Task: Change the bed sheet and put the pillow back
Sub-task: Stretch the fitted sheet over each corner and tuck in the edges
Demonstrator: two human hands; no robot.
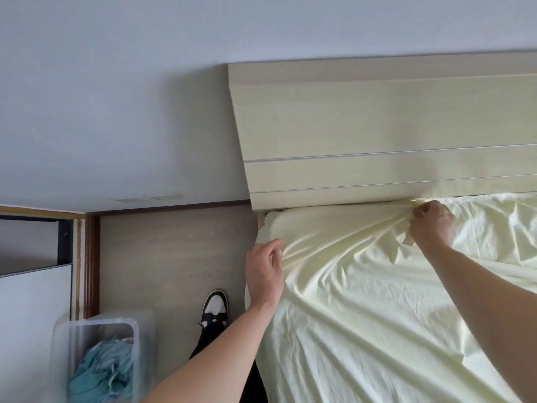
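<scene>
The person's two bare forearms are reaching in from five and seven o'clock, nearest the lens. The left hand [266, 274] is working at the bed's side edge, at about eight o'clock from frame centre, its fingers loosely curled against the pale yellow bed sheet [363, 301]; whether it is actually pinching the cloth I cannot tell. The right hand [433, 225] is gripping a gathered bunch of the sheet at three o'clock, fingers clamped on the fabric right below the headboard [377, 135], and creases are radiating from that fist toward the corner.

The fresh sheet is lying over the mattress, wrinkled and slack, so the spreading appears mostly done, while the fitting at the head-end corner looks to be in progress. Judging from this, smoothing and the remaining edges are still waiting.

A clear plastic bin [96, 353] at seven o'clock on the floor is holding crumpled teal fabric [101, 370], possibly the old sheet, which would mean the stripping is finished. No pillow is showing, so putting it back is not yet done. A black-and-white sneaker [215, 308] is standing beside the bed.
</scene>
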